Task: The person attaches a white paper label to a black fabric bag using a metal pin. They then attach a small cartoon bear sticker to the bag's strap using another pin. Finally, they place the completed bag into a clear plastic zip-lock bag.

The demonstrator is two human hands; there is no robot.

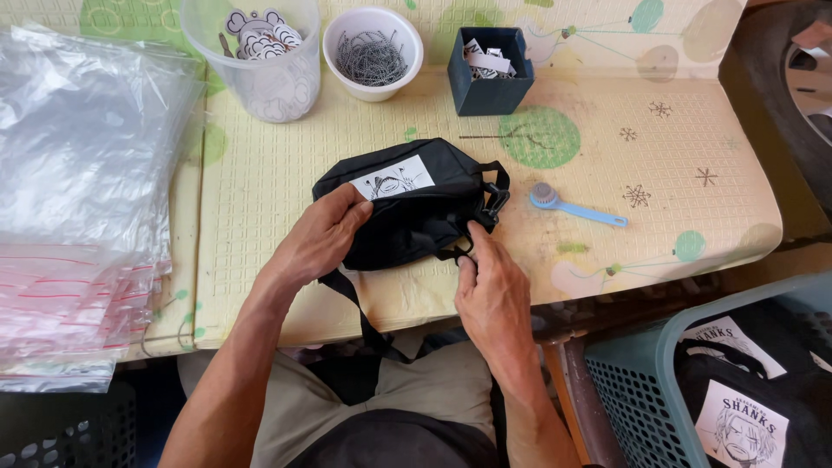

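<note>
The black pouch (416, 212) is lying on the worktop (607, 173) just in front of me, its long axis running left to right, with the white printed label facing up toward the far edge and its buckle end pointing right. My left hand (322, 236) is gripping the pouch's left end, thumb on top, the fingers curling underneath where I cannot see them. My right hand (494, 290) is pinching the black strap (355, 303) at the pouch's near right corner; the fingertips are covering the exact hold. The strap is dropping off the worktop edge into my lap, its end hidden. A blue brush (572, 206) is lying just right of the pouch. A teal basket (641, 381) is being cut off at lower right.
</note>
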